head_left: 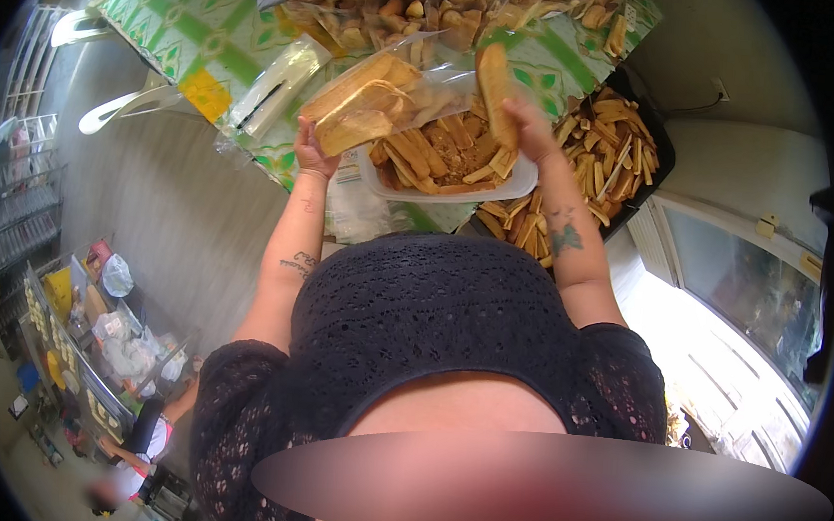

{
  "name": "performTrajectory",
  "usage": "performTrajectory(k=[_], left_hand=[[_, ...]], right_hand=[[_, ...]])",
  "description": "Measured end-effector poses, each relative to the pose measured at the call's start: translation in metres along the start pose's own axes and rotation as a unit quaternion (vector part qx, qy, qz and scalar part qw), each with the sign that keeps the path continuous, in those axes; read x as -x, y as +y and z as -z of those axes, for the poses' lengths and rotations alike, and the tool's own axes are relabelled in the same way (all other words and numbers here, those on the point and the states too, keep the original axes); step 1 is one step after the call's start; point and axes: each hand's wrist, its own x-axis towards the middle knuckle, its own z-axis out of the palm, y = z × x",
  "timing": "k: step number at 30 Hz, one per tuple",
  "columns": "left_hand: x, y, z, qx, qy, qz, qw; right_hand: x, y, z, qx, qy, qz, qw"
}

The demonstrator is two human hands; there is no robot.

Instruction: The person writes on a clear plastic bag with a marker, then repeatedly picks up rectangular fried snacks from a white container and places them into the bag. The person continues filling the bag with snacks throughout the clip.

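My left hand (318, 147) holds the lower end of a clear plastic bag (434, 93) with long toasted bread slices (357, 128) inside; the bag lies tilted to the upper right. In my right hand (529, 130) is a long toasted bread piece (497, 86), held upright near the bag's far end. Below both hands stands a clear plastic tub (457, 197) with bread strips (412, 156) and crumbs in it. A stack of clear empty bags (281, 87) lies on the patterned tablecloth (187, 35), left of the filled bag.
Filled bags of toasted bread (403, 16) cover the table's far side. A black crate (664, 139) heaped with bread strips stands at the right. White plastic chairs (129, 103) are at the left. Farther off at lower left, a person (144, 451) is beside a table with trays and bags.
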Motion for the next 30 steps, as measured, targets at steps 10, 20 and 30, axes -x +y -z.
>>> performTrajectory(k=[10, 20, 30], left_hand=[[-0.006, 0.009, -0.020, -0.071, -0.094, 0.015, 0.993], [0.006, 0.023, -0.083, -0.163, -0.249, 0.004, 0.955], [0.024, 0.015, -0.088, -0.139, -0.270, 0.042, 0.952]], right_hand=[[0.024, -0.106, -0.063, 0.544, -0.146, 0.128, 0.816], [0.018, -0.057, -0.095, 0.504, -0.230, 0.066, 0.830], [0.018, -0.068, -0.112, 0.372, -0.202, 0.093, 0.901]])
